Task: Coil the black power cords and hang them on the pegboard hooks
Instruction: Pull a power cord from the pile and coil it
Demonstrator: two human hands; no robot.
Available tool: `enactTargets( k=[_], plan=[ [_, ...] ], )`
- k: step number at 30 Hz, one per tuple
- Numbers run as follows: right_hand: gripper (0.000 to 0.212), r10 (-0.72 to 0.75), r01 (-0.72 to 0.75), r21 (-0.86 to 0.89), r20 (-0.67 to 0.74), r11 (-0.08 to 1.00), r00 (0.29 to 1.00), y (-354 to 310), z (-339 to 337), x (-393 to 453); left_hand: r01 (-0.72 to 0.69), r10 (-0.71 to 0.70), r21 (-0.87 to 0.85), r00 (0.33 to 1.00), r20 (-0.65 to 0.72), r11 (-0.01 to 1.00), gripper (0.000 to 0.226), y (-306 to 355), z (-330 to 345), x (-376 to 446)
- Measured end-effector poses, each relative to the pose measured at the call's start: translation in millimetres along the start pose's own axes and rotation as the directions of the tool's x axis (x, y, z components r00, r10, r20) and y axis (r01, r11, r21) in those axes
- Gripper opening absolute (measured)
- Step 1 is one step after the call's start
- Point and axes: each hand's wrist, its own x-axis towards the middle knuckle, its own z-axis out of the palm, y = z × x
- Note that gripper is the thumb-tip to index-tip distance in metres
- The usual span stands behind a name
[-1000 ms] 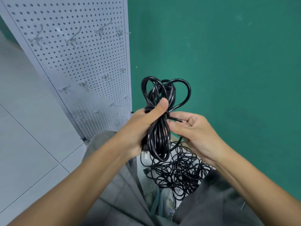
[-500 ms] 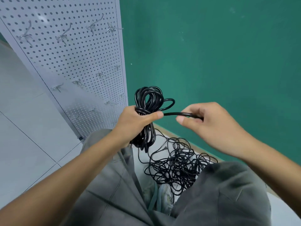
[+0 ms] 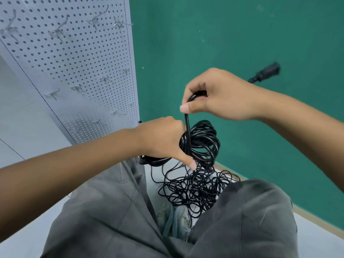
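The left hand [image 3: 163, 140] grips a coil [image 3: 202, 144] of black cord, fingers curled round the bundle where the loops gather, thumb pressed down across the strands. The coil's loops fan out to the right of that hand; a shorter end of the bundle sticks out below the wrist.

The right hand [image 3: 217, 94] is just above the coil, fingers curled, pinching the cord's free end [image 3: 187, 125]. That strand runs straight down from the thumb and crosses the coil beside the left hand's knuckles. Past the right wrist, the plug [image 3: 268, 70] at the end of the cord sticks out toward the green wall [image 3: 232, 34].

Below the coil, a loose tangle [image 3: 195, 189] of thinner black cord lies on the floor [image 3: 24, 127] between the person's knees, partly over pale shoes [image 3: 175, 218]. Grey trousers [image 3: 104, 211] fill the lower frame.

Left of the coil stands the white pegboard [image 3: 74, 53], its edge meeting the wall. Metal hooks [image 3: 57, 32] sit in rows across it, all bare.
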Motion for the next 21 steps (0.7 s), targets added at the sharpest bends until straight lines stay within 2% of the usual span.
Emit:
enactTargets(
  k=[3,5,7,10,12,14,17,21],
  plan=[
    [0.007,0.026,-0.045,0.248,0.077,0.968,0.997,18.1,0.4,8.8,-0.092,0.088,-0.063,0.994,-0.065,0.994,0.080,3.2,-3.5,-9.5],
    [0.007,0.058,-0.103,0.412,0.120,0.905,0.991,30.1,7.0,8.5,-0.160,0.130,-0.243,0.982,-0.134,0.957,0.057,5.4,-6.1,-19.7],
    [0.013,0.088,-0.169,0.562,0.168,0.810,0.982,34.6,16.8,7.5,-0.225,0.149,-0.448,0.969,-0.200,0.865,0.042,10.7,-2.7,-30.1],
    [0.040,0.143,-0.295,0.751,0.263,0.591,0.954,36.5,32.5,6.6,-0.276,0.122,-0.635,0.954,-0.275,0.722,0.042,15.2,14.6,-39.1],
    [0.065,0.116,-0.351,0.851,0.333,0.390,0.936,42.5,41.8,4.0,-0.284,0.030,-0.745,0.942,-0.334,0.603,0.036,15.2,19.9,-43.7],
    [0.085,0.059,-0.357,0.895,0.355,0.268,0.933,53.9,52.4,0.4,-0.279,-0.119,-0.836,0.920,-0.374,0.473,0.028,12.9,21.0,-47.0],
    [0.089,0.024,-0.311,0.930,0.313,0.196,0.950,59.3,67.1,-10.6,-0.238,-0.327,-0.946,0.896,-0.302,0.221,0.043,8.6,26.8,-48.1],
    [0.072,0.039,-0.276,0.940,0.274,0.202,0.961,52.3,87.8,-25.3,-0.080,-0.441,-0.996,0.893,-0.093,0.047,0.054,6.3,33.4,-48.5]
  ],
)
